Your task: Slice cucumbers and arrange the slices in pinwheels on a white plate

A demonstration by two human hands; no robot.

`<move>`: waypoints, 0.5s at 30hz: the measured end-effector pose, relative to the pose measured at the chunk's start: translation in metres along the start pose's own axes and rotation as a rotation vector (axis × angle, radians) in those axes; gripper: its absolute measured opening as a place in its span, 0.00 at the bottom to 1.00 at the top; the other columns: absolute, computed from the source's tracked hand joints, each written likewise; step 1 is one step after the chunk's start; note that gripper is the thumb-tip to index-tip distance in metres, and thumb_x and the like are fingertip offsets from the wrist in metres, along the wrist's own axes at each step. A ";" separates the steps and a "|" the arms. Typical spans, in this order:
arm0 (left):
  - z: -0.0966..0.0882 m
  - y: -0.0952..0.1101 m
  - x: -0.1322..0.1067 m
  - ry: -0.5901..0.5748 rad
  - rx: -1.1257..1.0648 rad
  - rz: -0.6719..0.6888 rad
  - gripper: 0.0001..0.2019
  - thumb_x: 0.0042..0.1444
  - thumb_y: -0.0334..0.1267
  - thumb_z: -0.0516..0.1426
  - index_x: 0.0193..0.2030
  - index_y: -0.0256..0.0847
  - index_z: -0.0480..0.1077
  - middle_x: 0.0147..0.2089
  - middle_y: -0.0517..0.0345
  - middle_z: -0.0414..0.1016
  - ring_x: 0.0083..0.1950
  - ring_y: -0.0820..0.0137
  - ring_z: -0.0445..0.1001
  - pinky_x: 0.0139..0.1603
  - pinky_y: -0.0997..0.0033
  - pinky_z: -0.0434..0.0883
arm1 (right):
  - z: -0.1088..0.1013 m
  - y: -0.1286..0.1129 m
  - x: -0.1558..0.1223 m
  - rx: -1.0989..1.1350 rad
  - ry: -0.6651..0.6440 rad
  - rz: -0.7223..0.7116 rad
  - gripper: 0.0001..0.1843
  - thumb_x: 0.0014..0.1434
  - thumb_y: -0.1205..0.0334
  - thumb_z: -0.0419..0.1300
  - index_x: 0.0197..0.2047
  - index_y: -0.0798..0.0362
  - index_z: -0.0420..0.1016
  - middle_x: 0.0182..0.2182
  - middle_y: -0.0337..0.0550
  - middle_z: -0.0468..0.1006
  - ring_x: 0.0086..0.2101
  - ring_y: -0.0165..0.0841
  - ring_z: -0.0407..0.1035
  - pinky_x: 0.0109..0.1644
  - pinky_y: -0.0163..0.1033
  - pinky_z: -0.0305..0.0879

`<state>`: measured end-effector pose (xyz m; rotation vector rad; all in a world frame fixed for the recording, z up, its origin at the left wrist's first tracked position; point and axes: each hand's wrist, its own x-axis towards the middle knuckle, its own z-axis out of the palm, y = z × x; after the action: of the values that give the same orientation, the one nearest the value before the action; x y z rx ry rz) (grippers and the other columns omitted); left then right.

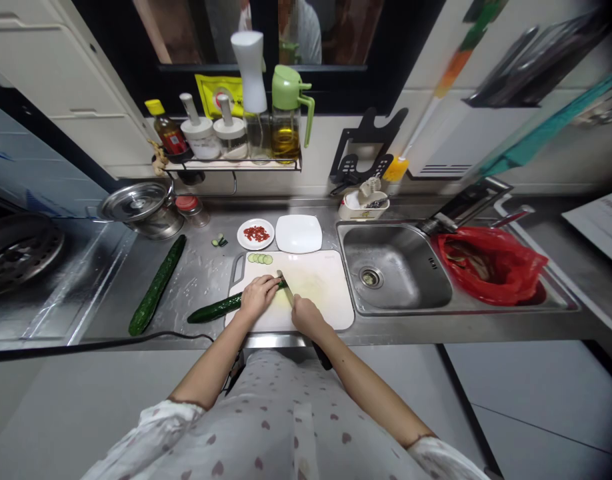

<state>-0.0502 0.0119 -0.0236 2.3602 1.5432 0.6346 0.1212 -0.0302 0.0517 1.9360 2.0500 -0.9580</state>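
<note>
A long green cucumber (216, 311) lies across the left part of the white cutting board (327, 283), its outer end over the steel counter. My left hand (259, 295) is closed over the cucumber near its cut end. In my right hand (307, 316) is a kitchen knife (288, 291), gripped with its black handle reaching back toward me. The blade stands right beside the cut end, and a pale slice appears at its tip. Several thin cucumber slices (260, 259) overlap in a row at the board's upper left.
Behind the board sit a plate of chopped red pieces (256, 234) and a white plate (299, 233). Another cucumber (157, 285) lies left, near a lidded steel pot (156, 210) and cucumber ends (219, 241). Right are a sink (396, 267) and a red bag (493, 267).
</note>
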 end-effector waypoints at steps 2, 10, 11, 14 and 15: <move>0.000 0.000 0.000 0.000 -0.002 -0.004 0.14 0.64 0.42 0.52 0.52 0.49 0.75 0.49 0.55 0.75 0.48 0.67 0.72 0.49 0.67 0.71 | 0.001 0.000 0.000 -0.001 -0.001 0.005 0.16 0.61 0.74 0.48 0.51 0.61 0.66 0.43 0.58 0.77 0.44 0.40 0.73 0.42 0.38 0.64; 0.000 0.000 0.000 -0.003 -0.005 0.006 0.14 0.64 0.42 0.52 0.52 0.50 0.74 0.49 0.55 0.75 0.48 0.68 0.72 0.50 0.67 0.70 | -0.003 -0.007 0.010 0.003 -0.001 0.007 0.17 0.61 0.73 0.47 0.53 0.59 0.65 0.44 0.58 0.77 0.46 0.40 0.72 0.43 0.38 0.63; 0.001 0.000 0.001 -0.002 -0.003 0.007 0.14 0.64 0.42 0.52 0.52 0.50 0.74 0.49 0.55 0.75 0.48 0.68 0.72 0.50 0.68 0.70 | -0.002 -0.006 0.010 -0.003 -0.001 0.008 0.17 0.61 0.74 0.47 0.53 0.60 0.65 0.44 0.58 0.77 0.46 0.40 0.72 0.43 0.38 0.63; 0.001 0.001 0.001 0.003 -0.004 0.004 0.14 0.64 0.42 0.51 0.52 0.49 0.74 0.49 0.56 0.75 0.48 0.68 0.72 0.49 0.68 0.70 | 0.000 -0.004 0.006 -0.017 -0.002 0.005 0.17 0.61 0.75 0.46 0.52 0.60 0.65 0.44 0.58 0.77 0.46 0.40 0.73 0.43 0.38 0.63; 0.001 0.001 0.001 0.004 -0.005 0.002 0.14 0.64 0.42 0.51 0.52 0.49 0.74 0.49 0.56 0.75 0.48 0.68 0.72 0.49 0.68 0.70 | 0.001 -0.003 0.005 -0.019 -0.002 0.005 0.17 0.61 0.75 0.46 0.52 0.60 0.66 0.44 0.58 0.77 0.46 0.41 0.73 0.43 0.39 0.63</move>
<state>-0.0485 0.0121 -0.0242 2.3585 1.5386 0.6432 0.1173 -0.0268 0.0494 1.9291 2.0440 -0.9354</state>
